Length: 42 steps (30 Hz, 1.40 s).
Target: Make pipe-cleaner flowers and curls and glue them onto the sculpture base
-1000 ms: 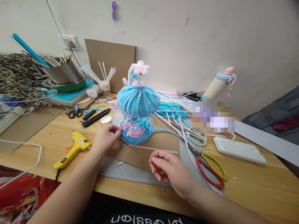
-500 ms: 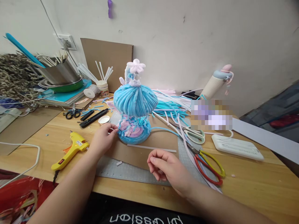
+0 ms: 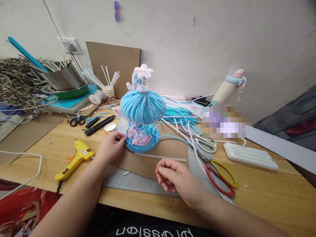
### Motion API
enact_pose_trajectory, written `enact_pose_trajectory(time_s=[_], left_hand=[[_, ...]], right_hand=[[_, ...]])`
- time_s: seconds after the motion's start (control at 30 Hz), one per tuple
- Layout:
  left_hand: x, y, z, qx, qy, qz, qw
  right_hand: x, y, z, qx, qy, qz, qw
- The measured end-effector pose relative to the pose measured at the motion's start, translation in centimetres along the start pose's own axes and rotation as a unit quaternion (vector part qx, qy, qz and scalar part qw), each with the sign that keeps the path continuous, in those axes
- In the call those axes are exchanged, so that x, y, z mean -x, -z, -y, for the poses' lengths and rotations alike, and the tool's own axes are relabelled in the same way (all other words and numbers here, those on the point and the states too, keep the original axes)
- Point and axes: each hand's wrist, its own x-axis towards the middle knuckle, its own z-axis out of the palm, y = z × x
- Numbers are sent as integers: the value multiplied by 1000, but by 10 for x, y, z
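Observation:
A pipe-cleaner ornament stands upright on the brown cardboard, with a fluffy blue domed top, a pink flower above it and a round blue and pink base. At the left edge of that base is my left hand, its fingers bent and closed against the rim; the fingertips are partly hidden. My right hand hovers in front of the ornament, fingers curled and thumb against the index finger, with nothing visible in them. Between the right hand and the base lies a white glue stick.
A yellow glue gun lies left of my left arm. Red-and-yellow-handled scissors and pale green scissors lie to the right. Blue and white pipe cleaners are heaped behind. A white power strip is at far right.

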Motion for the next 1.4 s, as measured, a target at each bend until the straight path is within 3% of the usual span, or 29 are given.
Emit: enact_pose_trajectory(time_s=[0.37,0.6,0.97,1.4], left_hand=[[-3,1,4,26,4,19,999],[-4,2,9,109,-27,2,994],[-13,-3,19,71,-65,-9,995],[-11,-2,16,66,-87,5,994]], right_hand=[[0,0,1,3,2,3,1000],[0,0,0,-3,-2,0,1000],[1,0,0,5,3,3,1000],[0,1,0,7,3,7,1000]])
